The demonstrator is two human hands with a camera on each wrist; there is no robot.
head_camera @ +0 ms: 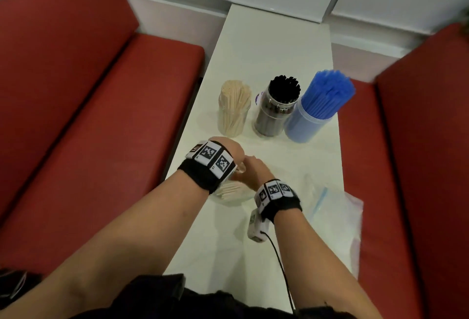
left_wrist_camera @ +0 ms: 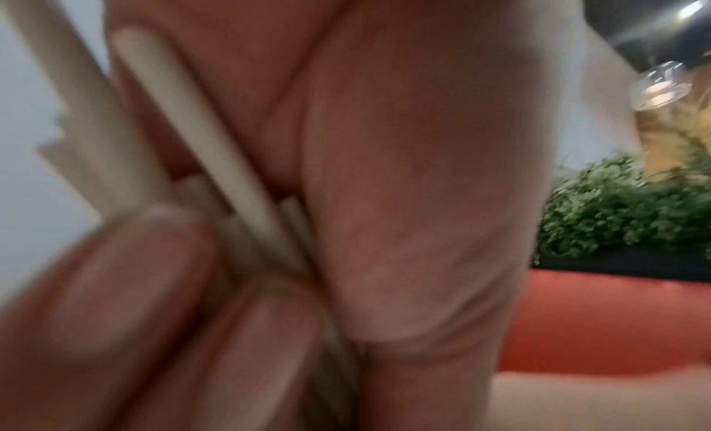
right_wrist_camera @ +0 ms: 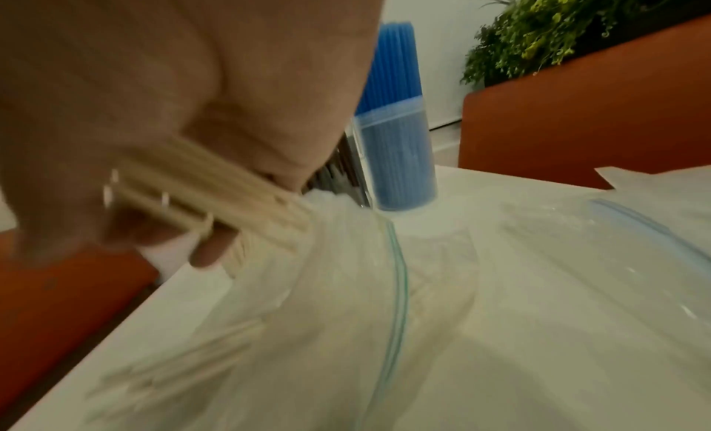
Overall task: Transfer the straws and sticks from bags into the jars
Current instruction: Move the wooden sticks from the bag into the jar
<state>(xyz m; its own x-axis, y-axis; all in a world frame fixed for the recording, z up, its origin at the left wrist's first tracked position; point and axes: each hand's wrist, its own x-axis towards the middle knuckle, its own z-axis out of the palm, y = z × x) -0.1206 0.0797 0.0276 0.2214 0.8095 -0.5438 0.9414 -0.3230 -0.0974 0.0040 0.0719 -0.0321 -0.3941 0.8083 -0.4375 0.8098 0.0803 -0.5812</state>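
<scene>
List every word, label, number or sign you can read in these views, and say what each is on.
No readable words or numbers in any view.
Left wristband: black-and-white square code markers, no letters legible.
Right wristband: the same kind of markers, too small to read.
Jar of black straws: a purple-edged label peeks out behind it, mostly hidden, unreadable.

Left hand and right hand meet, fingers curled.

- We see a white table.
- Toward twelve o'clock on it stand our three jars: wooden sticks, black straws, blue straws.
- Nearer us, clear zip bags lie at three o'clock.
</scene>
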